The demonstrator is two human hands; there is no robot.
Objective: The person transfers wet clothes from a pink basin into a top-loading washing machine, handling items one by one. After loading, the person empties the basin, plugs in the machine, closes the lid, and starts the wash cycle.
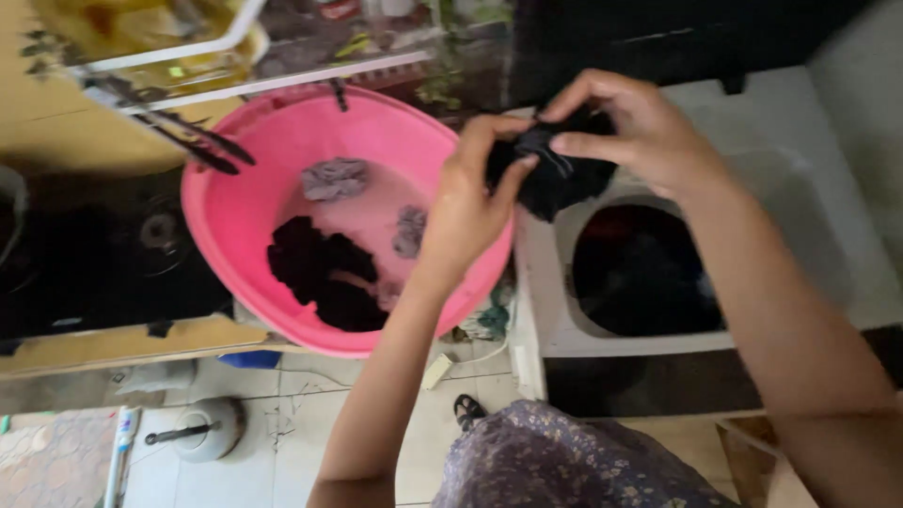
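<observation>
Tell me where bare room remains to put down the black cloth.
Both hands, left hand and right hand, hold the black cloth. Free: the white machine top behind its round opening, and the round pink plastic basin's bare upper wall. Crowded: the basin bottom, with dark clothes and grey cloths.

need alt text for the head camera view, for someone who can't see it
Seen from above, a person's left hand and right hand together grip a small black cloth above the open round drum of a white washing machine. To the left, a pink basin holds grey and black garments in water, beside a black stove.
</observation>
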